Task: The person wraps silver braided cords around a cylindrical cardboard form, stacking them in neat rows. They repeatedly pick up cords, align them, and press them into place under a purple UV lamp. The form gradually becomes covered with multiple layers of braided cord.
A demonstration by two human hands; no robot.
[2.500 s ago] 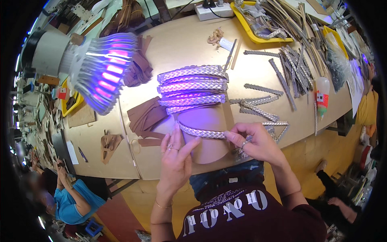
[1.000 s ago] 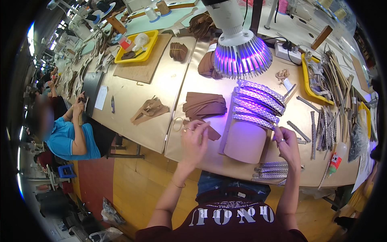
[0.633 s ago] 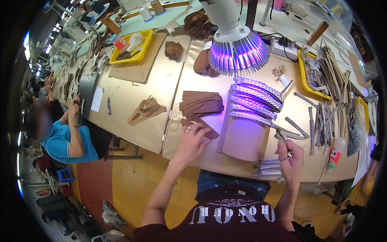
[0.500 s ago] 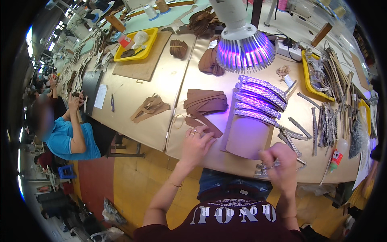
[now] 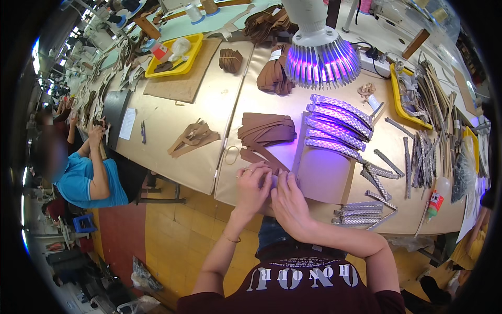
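My left hand (image 5: 253, 187) is closed at the near end of a brown leather strip (image 5: 265, 154), its thumb and fingers bent together. Close beside it, my right hand (image 5: 291, 203) has its fingers pressed together at the same strip end; the exact grip is partly hidden by the fingers. That strip slants down from a fanned stack of brown strips (image 5: 266, 128). Right of my hands lies a tan board (image 5: 325, 175), with several silver braided strips (image 5: 334, 125) across its far part under purple light. A small pile of braided strips (image 5: 361, 212) lies at the front right edge.
A finned lamp (image 5: 323, 57) hangs low over the board. Yellow trays (image 5: 175, 70) stand far left and at the right (image 5: 402, 107). Loose brown strips (image 5: 193, 137), a glue bottle (image 5: 435, 201) and bundled cords (image 5: 424, 157) lie about. A co-worker in blue (image 5: 94, 180) sits at the left.
My right hand has left the pile of braided strips at the front right and come leftward to my left hand, uncovering the pile. My left hand has barely moved.
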